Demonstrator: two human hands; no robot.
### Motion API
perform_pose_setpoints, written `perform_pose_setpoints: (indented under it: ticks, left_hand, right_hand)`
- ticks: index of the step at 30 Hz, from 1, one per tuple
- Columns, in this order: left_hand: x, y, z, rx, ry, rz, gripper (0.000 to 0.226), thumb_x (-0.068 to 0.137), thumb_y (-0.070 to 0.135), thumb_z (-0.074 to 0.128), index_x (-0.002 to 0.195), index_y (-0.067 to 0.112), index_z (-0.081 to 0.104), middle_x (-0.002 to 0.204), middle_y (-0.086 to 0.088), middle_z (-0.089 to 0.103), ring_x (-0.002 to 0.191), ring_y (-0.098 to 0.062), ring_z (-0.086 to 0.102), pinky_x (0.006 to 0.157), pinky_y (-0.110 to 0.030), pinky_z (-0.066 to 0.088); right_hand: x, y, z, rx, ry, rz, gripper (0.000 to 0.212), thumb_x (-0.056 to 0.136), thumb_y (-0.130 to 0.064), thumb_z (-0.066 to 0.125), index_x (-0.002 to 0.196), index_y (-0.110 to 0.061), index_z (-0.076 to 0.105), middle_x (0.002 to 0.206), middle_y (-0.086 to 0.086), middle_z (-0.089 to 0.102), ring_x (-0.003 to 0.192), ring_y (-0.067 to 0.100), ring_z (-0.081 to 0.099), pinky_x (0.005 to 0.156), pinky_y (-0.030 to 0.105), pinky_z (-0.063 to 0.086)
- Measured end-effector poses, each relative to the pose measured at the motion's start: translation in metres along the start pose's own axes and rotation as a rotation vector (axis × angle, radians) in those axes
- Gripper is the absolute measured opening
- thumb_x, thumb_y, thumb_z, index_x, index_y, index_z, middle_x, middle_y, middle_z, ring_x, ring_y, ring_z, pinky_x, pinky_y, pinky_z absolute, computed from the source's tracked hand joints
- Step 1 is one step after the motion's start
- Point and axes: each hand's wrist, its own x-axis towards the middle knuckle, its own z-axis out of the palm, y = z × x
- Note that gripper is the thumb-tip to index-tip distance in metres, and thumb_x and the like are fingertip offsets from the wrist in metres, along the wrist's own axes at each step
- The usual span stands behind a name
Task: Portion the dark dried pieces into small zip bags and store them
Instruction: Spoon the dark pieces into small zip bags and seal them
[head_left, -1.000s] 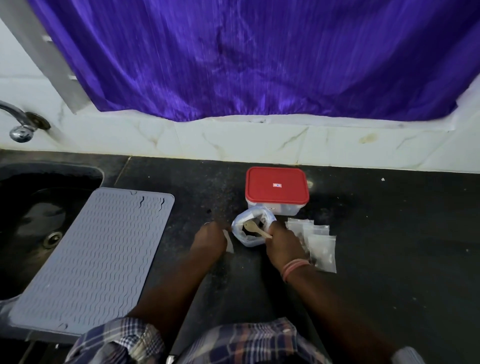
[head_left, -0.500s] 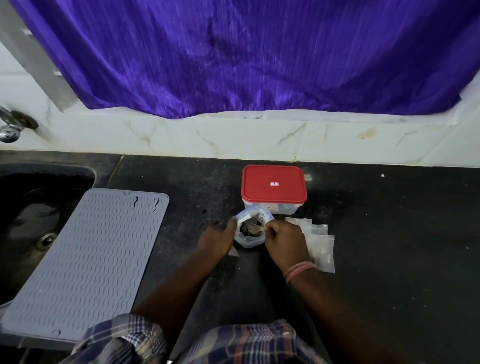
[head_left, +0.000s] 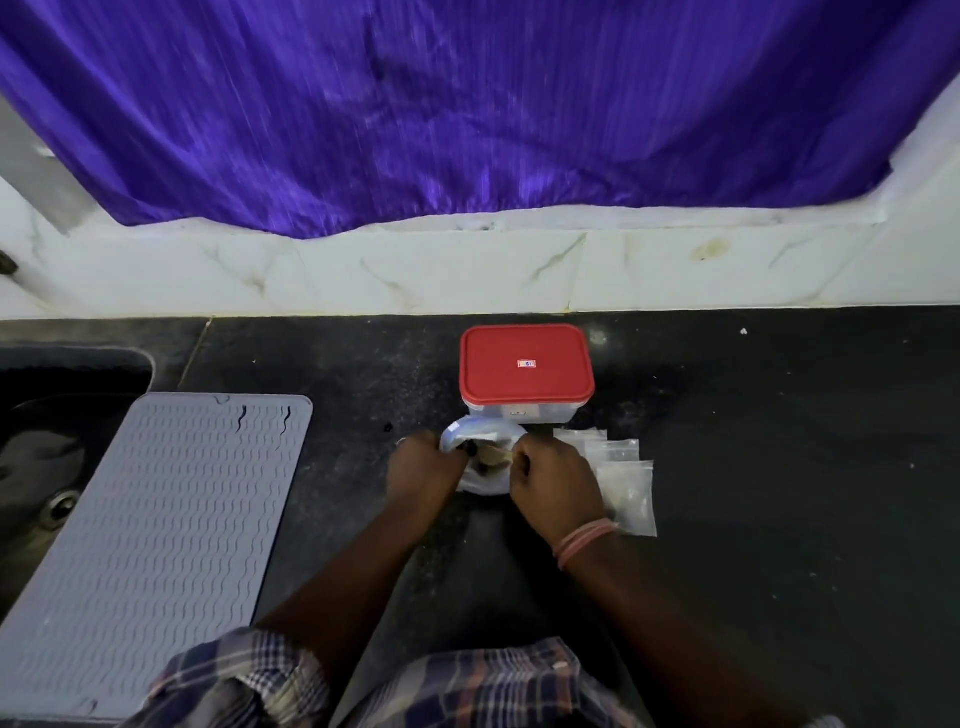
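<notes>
My wooden spoon (head_left: 491, 456) now sits deep among the dark dried pieces (head_left: 480, 467) in the large open bag (head_left: 480, 462), just before the red-lidded container (head_left: 526, 371). My left hand (head_left: 426, 470) has closed in to grip the bag's rim, and my right hand (head_left: 553, 480) is curled on the spoon handle, so a scoop looks ready for the small zip bags (head_left: 626, 480) beside it.

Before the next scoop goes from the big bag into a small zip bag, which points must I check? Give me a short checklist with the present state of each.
1. Big bag held open: ok, the left hand grips its left rim.
2. Spoon in hand: ok, the right hand holds it inside the bag.
3. Spoon loaded with dark pieces: cannot tell, blurred.
4. Small zip bags near: ok, they lie just right of the right hand.
5. A small bag open and ready: cannot tell.
6. Red-lidded box ready for storing: not ok, its lid is on.
</notes>
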Motion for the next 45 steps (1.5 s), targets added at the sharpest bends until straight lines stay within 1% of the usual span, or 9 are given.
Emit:
perform_pose_setpoints:
  ticks: [9, 16, 19, 22, 25, 29, 36, 41, 45]
  left_hand:
    - [0.006, -0.020, 0.003, -0.112, -0.099, -0.042, 0.031, 0.087, 0.035, 0.071, 0.113, 0.018, 0.076, 0.101, -0.007, 0.077, 0.093, -0.022, 0.072, 0.082, -0.032, 0.056]
    - [0.009, -0.019, 0.005, -0.298, -0.166, -0.108, 0.011, 0.083, 0.014, 0.069, 0.091, 0.017, 0.076, 0.094, -0.012, 0.077, 0.089, -0.027, 0.072, 0.086, -0.043, 0.058]
    - [0.011, -0.020, 0.009, -0.376, -0.189, -0.135, 0.014, 0.085, 0.006, 0.068, 0.080, 0.018, 0.073, 0.088, -0.014, 0.075, 0.077, -0.024, 0.068, 0.071, -0.036, 0.055]
    - [0.007, -0.019, 0.010, -0.405, -0.200, -0.133, 0.015, 0.086, 0.004, 0.068, 0.078, 0.017, 0.072, 0.076, -0.007, 0.072, 0.067, -0.020, 0.065, 0.054, -0.027, 0.048]
    - [0.006, -0.019, 0.013, -0.436, -0.210, -0.128, 0.017, 0.085, 0.001, 0.066, 0.080, 0.015, 0.074, 0.088, -0.016, 0.076, 0.085, -0.033, 0.072, 0.075, -0.042, 0.058]
    - [0.006, -0.018, 0.012, -0.430, -0.201, -0.142, 0.013, 0.086, 0.003, 0.066, 0.091, 0.011, 0.075, 0.088, -0.012, 0.074, 0.084, -0.028, 0.070, 0.074, -0.039, 0.057]
    - [0.008, -0.018, 0.005, -0.400, -0.218, -0.160, 0.016, 0.083, 0.014, 0.077, 0.097, 0.008, 0.079, 0.094, -0.015, 0.078, 0.092, -0.030, 0.075, 0.091, -0.048, 0.060]
    - [0.013, -0.018, -0.005, -0.530, -0.256, -0.251, 0.038, 0.080, 0.045, 0.069, 0.090, 0.009, 0.078, 0.092, -0.012, 0.077, 0.087, -0.027, 0.071, 0.083, -0.041, 0.055]
    - [0.018, -0.023, -0.011, -0.616, -0.180, -0.311, 0.033, 0.094, 0.032, 0.041, 0.071, 0.012, 0.054, 0.076, -0.015, 0.054, 0.066, -0.023, 0.048, 0.059, -0.031, 0.036]
  right_hand:
    - [-0.004, -0.001, 0.004, 0.014, -0.017, 0.019, 0.010, 0.088, -0.021, 0.052, 0.086, -0.015, 0.058, 0.090, 0.009, 0.066, 0.082, 0.028, 0.065, 0.070, 0.037, 0.048]
    - [-0.004, 0.001, 0.011, 0.125, -0.026, 0.142, 0.010, 0.088, -0.017, 0.059, 0.083, -0.016, 0.067, 0.084, 0.005, 0.071, 0.080, 0.022, 0.066, 0.073, 0.032, 0.052]
    - [-0.003, 0.007, 0.012, 0.293, -0.017, 0.293, 0.012, 0.084, -0.012, 0.065, 0.081, -0.017, 0.075, 0.082, 0.001, 0.074, 0.078, 0.017, 0.068, 0.073, 0.023, 0.048]
    - [-0.004, 0.009, 0.013, 0.414, -0.086, 0.411, 0.013, 0.085, -0.014, 0.065, 0.082, -0.019, 0.077, 0.074, -0.001, 0.074, 0.071, 0.017, 0.070, 0.074, 0.032, 0.059]
    - [-0.005, 0.006, 0.013, 0.499, -0.108, 0.470, 0.015, 0.086, -0.015, 0.063, 0.082, -0.021, 0.077, 0.068, -0.001, 0.073, 0.065, 0.017, 0.070, 0.070, 0.036, 0.062]
    - [-0.005, 0.002, 0.006, 0.719, -0.086, 0.684, 0.019, 0.089, -0.013, 0.057, 0.084, -0.013, 0.075, 0.061, 0.011, 0.071, 0.047, 0.018, 0.062, 0.051, 0.033, 0.057]
    - [-0.004, 0.008, 0.003, 0.757, -0.007, 0.746, 0.018, 0.064, -0.026, 0.057, 0.067, -0.022, 0.074, 0.063, 0.004, 0.072, 0.065, 0.030, 0.072, 0.069, 0.051, 0.062]
    - [-0.003, 0.008, -0.008, 0.770, 0.009, 0.749, 0.019, 0.074, -0.020, 0.055, 0.068, -0.014, 0.072, 0.055, 0.009, 0.068, 0.050, 0.028, 0.066, 0.060, 0.051, 0.059]
    - [-0.005, 0.008, -0.009, 0.809, -0.003, 0.768, 0.019, 0.076, -0.017, 0.056, 0.067, -0.013, 0.072, 0.059, 0.013, 0.069, 0.050, 0.028, 0.062, 0.059, 0.048, 0.058]
